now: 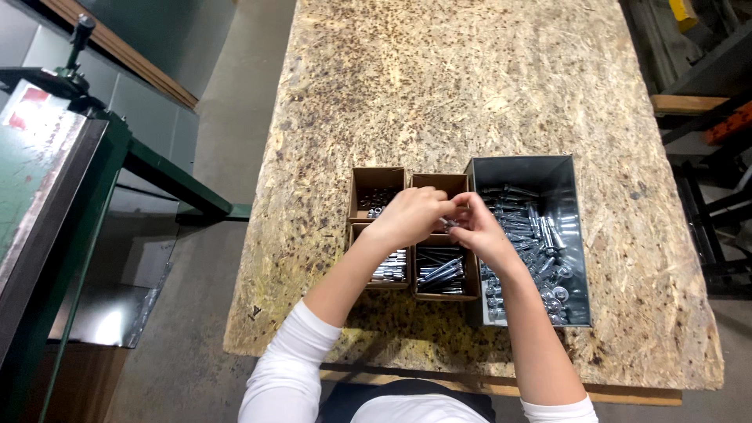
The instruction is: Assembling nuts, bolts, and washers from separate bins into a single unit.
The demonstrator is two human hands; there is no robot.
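Bolt (449,224), a small silvery piece, is pinched between the fingertips of both hands at the centre of the frame, just above the seam between two cardboard boxes; it is too small and too covered to make out its shape fully. Left hand (409,215) curls over it from the left, fingers narrowed onto the piece, and right hand (479,232) meets it from the right with thumb and forefinger closed on the same piece. Below the hands four open cardboard boxes stand touching in a square: upper-left box (374,188) holds small dark and silvery parts, upper-right box (446,183) is mostly hidden by the hands, lower-left box (389,270) holds short shiny sleeves, and lower-right box (443,276) holds longer dark-and-silver bolts. Just right of them, touching, a grey metal bin (540,168) holds a heap of silvery anchor bolts and washers. All stand on a chipboard table (470,78) that fills the middle of the frame. At the left edge stands a green machine (47,172), well apart from the table. White sleeves cover both upper arms at the bottom.
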